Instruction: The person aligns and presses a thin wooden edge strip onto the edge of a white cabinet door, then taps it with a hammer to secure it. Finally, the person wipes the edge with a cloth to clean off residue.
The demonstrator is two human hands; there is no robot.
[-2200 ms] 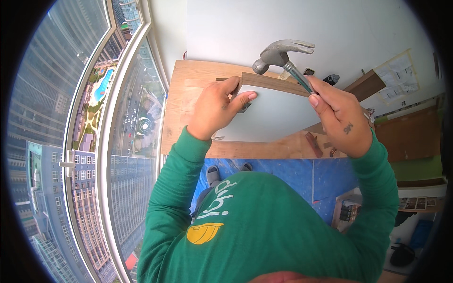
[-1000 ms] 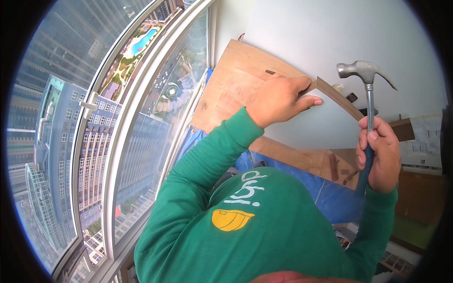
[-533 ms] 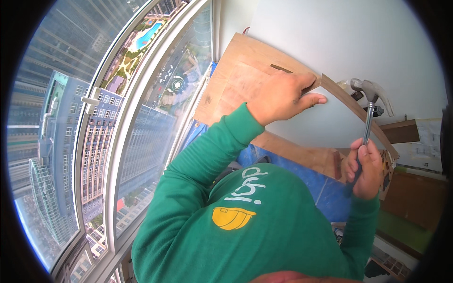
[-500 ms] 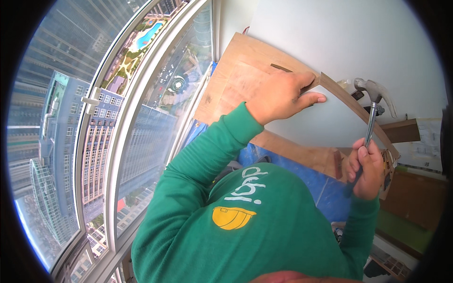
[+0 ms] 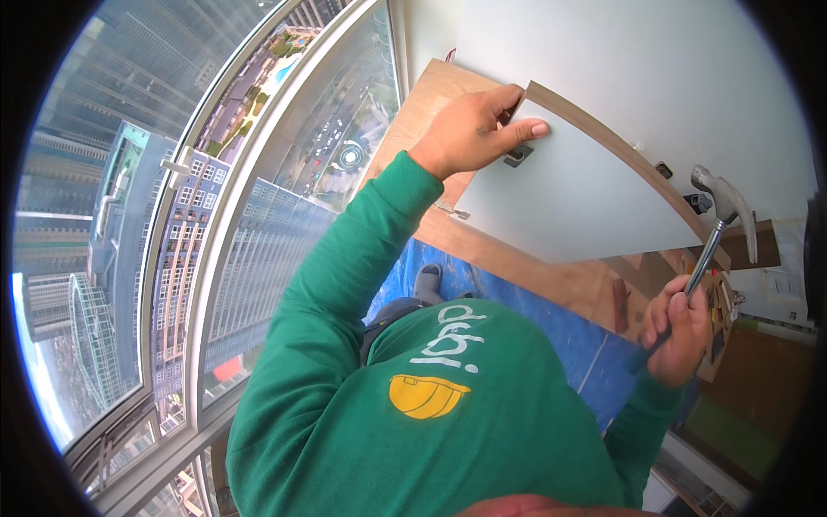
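A panel [image 5: 586, 189] with a whitish face and a brown wood edge lies tilted over the wooden work surface [image 5: 413, 129]. My left hand [image 5: 472, 133] is closed on its far left corner, thumb on the white face and fingers behind the edge. Just below that thumb a small dark metal fitting [image 5: 519, 156] shows at the panel's side. At the right, my right hand [image 5: 678, 332] grips a claw hammer [image 5: 717, 231] by its handle. The hammer's steel head points up, away from the panel, touching nothing that I can see.
Tall windows [image 5: 196, 284] run along the left. Blue sheeting [image 5: 500, 293] covers the floor, where a grey slipper [image 5: 428, 283] shows. A reddish-brown block [image 5: 619, 303] rests on the work surface. Small black items [image 5: 698, 203] and a wood piece [image 5: 749, 246] are beyond the panel.
My left hand has shifted left and farther away with the panel's corner, and more of the white face shows. The hammer in my right hand has moved slightly right and nearer.
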